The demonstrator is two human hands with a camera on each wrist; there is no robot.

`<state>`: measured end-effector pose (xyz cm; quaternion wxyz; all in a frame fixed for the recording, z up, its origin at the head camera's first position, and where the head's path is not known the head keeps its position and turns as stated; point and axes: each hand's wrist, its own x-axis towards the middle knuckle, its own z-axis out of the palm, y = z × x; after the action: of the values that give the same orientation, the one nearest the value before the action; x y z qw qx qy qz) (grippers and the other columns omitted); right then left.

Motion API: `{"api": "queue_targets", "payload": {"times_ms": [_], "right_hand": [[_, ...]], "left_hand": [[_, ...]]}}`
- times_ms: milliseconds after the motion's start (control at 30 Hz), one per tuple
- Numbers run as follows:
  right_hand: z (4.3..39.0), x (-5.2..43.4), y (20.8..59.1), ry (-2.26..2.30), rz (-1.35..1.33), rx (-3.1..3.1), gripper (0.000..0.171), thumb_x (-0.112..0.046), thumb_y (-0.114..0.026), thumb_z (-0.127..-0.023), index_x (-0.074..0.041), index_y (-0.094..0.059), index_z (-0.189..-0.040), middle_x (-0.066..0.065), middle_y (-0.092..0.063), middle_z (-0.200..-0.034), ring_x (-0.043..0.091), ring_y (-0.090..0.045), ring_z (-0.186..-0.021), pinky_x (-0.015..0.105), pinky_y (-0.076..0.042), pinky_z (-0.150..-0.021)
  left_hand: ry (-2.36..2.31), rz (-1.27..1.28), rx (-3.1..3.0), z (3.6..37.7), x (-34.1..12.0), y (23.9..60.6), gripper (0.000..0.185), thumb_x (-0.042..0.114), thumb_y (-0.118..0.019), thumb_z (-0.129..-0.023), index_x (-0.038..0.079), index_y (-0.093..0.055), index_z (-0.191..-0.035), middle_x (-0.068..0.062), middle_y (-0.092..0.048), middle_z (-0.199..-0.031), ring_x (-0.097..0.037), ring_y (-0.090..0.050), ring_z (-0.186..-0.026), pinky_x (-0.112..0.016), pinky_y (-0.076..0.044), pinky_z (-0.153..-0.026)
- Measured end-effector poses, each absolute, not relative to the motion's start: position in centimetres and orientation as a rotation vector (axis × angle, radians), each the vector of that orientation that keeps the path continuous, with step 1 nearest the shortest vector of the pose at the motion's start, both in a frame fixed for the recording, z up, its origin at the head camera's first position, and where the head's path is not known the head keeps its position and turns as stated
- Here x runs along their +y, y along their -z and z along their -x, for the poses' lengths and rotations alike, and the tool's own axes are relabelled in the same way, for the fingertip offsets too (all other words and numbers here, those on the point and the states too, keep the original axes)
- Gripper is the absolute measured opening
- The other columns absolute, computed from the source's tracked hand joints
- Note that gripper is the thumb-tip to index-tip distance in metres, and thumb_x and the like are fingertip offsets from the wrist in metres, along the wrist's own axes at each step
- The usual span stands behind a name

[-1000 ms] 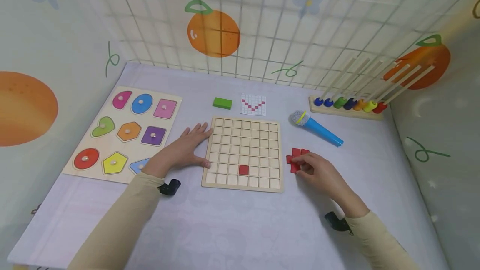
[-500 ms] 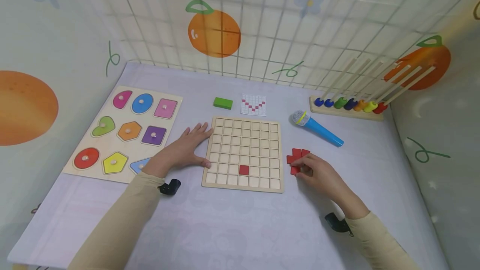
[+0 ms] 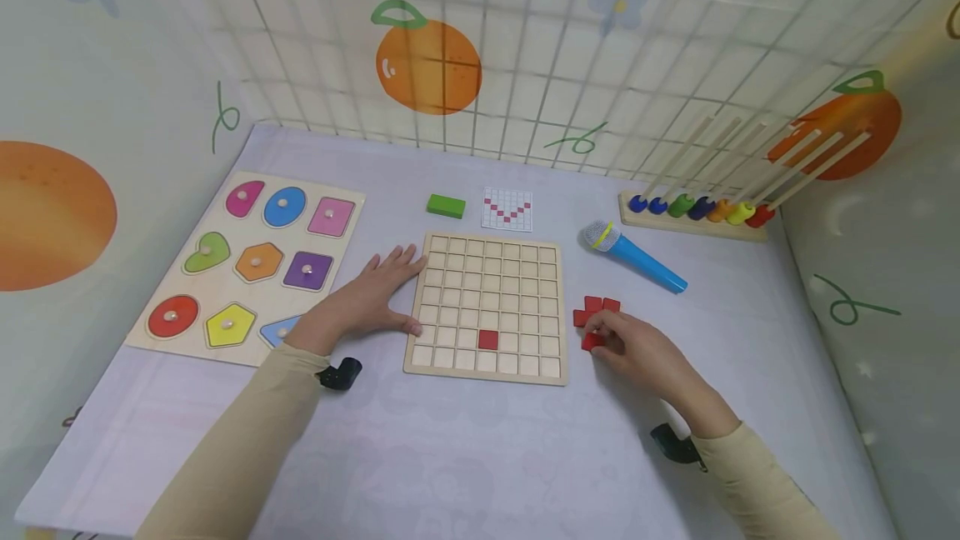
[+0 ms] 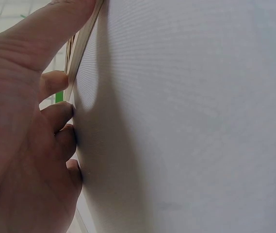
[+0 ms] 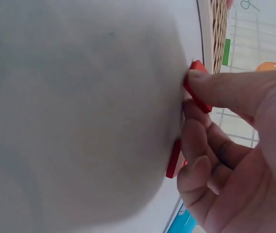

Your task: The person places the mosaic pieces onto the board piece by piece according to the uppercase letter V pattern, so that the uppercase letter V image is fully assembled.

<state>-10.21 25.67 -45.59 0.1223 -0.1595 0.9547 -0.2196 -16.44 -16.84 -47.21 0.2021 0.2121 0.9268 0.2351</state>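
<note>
Left hand (image 3: 367, 298) spread, thumb and forefinger touching left edge of grid board (image 3: 491, 300). Right hand (image 3: 641, 348) pinches red tile (image 3: 591, 342) beside other red tiles (image 3: 593, 304).

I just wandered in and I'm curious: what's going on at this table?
A person's left hand rests against the left edge of a wooden grid board, while the right hand pinches a red tile beside more red tiles. One red square sits in the grid. A card with a red V pattern lies beyond the board.
</note>
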Motion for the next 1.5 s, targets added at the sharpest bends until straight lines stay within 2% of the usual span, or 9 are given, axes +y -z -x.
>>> {"api": "queue_targets", "payload": {"times_ms": [300,533,800,967,1100,1300,1500], "right_hand": [[10.2,25.8,45.2,0.689,0.401,2.746,0.028,-0.012,-0.08,-0.088,-0.02,-0.064,-0.11,-0.003,-0.066,-0.091,0.018,-0.06,-0.085,0.035,-0.059,-0.078],[10.4,25.9,45.3,0.82,0.373,2.754,0.029,-0.01,-0.078,-0.09,-0.017,-0.068,-0.116,0.0,-0.07,-0.101,0.019,-0.062,-0.088,0.033,-0.059,-0.079],[10.8,25.5,45.5,0.888,0.39,2.769,0.031,-0.01,-0.075,-0.092,-0.017,-0.07,-0.122,0.004,-0.069,-0.118,0.024,-0.063,-0.103,0.044,-0.06,-0.091],[10.9,25.0,45.5,0.911,0.39,2.785,0.031,-0.011,-0.076,-0.092,-0.016,-0.069,-0.123,0.008,-0.069,-0.121,0.027,-0.063,-0.106,0.047,-0.06,-0.093],[11.1,24.5,45.6,0.938,0.411,2.785,0.03,-0.011,-0.075,-0.093,-0.015,-0.07,-0.123,0.006,-0.069,-0.121,0.025,-0.062,-0.106,0.044,-0.06,-0.092],[11.4,23.5,45.7,0.989,0.463,2.757,0.029,-0.012,-0.074,-0.094,-0.015,-0.071,-0.122,0.001,-0.071,-0.115,0.017,-0.063,-0.095,0.032,-0.06,-0.085],[11.6,21.9,45.4,1.036,0.494,2.741,0.025,-0.013,-0.075,-0.093,-0.015,-0.071,-0.118,-0.002,-0.073,-0.11,0.015,-0.064,-0.09,0.031,-0.06,-0.082]], "left_hand": [[-0.672,-0.597,2.587,16.4,-16.9,47.1,0.119,0.054,-0.085,-0.075,0.013,-0.018,-0.164,-0.01,-0.003,-0.171,-0.028,0.005,-0.157,-0.048,0.006,-0.127],[-0.67,-0.591,2.586,16.4,-16.8,47.0,0.118,0.052,-0.086,-0.075,0.013,-0.019,-0.164,-0.01,-0.003,-0.171,-0.028,0.005,-0.157,-0.048,0.006,-0.127],[-0.663,-0.608,2.59,16.5,-16.8,47.1,0.119,0.052,-0.086,-0.075,0.013,-0.018,-0.164,-0.011,-0.003,-0.171,-0.029,0.005,-0.157,-0.048,0.006,-0.127],[-0.66,-0.604,2.585,16.5,-16.7,47.0,0.118,0.052,-0.086,-0.075,0.013,-0.018,-0.164,-0.011,-0.003,-0.171,-0.029,0.005,-0.157,-0.048,0.006,-0.127],[-0.664,-0.603,2.581,16.5,-16.8,46.8,0.118,0.05,-0.086,-0.076,0.012,-0.018,-0.164,-0.011,-0.003,-0.171,-0.029,0.005,-0.157,-0.048,0.006,-0.127],[-0.657,-0.606,2.582,16.4,-16.7,46.7,0.117,0.05,-0.086,-0.076,0.011,-0.018,-0.164,-0.012,-0.004,-0.171,-0.03,0.005,-0.157,-0.049,0.005,-0.127],[-0.658,-0.605,2.583,16.4,-16.8,46.7,0.117,0.05,-0.086,-0.077,0.011,-0.019,-0.164,-0.012,-0.004,-0.171,-0.03,0.004,-0.157,-0.049,0.005,-0.127]]}}
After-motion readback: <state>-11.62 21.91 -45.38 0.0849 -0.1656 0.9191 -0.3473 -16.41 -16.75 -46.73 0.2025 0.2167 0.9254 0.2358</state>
